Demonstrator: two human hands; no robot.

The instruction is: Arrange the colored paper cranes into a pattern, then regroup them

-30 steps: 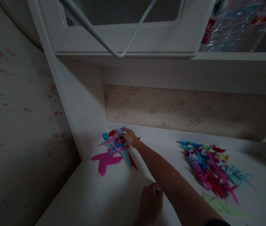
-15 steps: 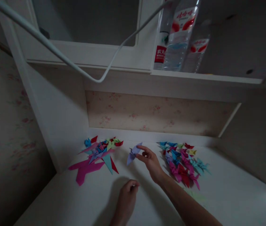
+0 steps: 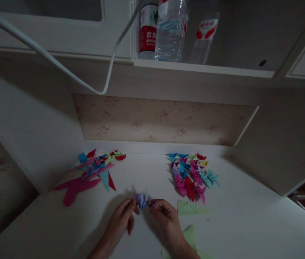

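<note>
A small lavender folded paper piece (image 3: 142, 200) sits low over the white desk (image 3: 249, 223), held between both hands. My left hand (image 3: 121, 218) pinches its left side and my right hand (image 3: 165, 213) pinches its right side. To the back left lies a loose pile of partly folded coloured papers (image 3: 95, 169) with a large magenta piece (image 3: 73, 187). To the back right lies a cluster of folded paper cranes (image 3: 191, 172) in pink, red, blue and teal.
Pale green folded sheets (image 3: 188, 208) lie just right of my right hand, another (image 3: 191, 235) by my forearm. A shelf above holds plastic water bottles (image 3: 170, 30). A white cable (image 3: 60, 68) hangs across the upper left. Desk side panels close in left and right.
My right hand lifted the lavender piece from the left pile and brought it to the front middle. My left hand rose to take its other side. The view swung right.
</note>
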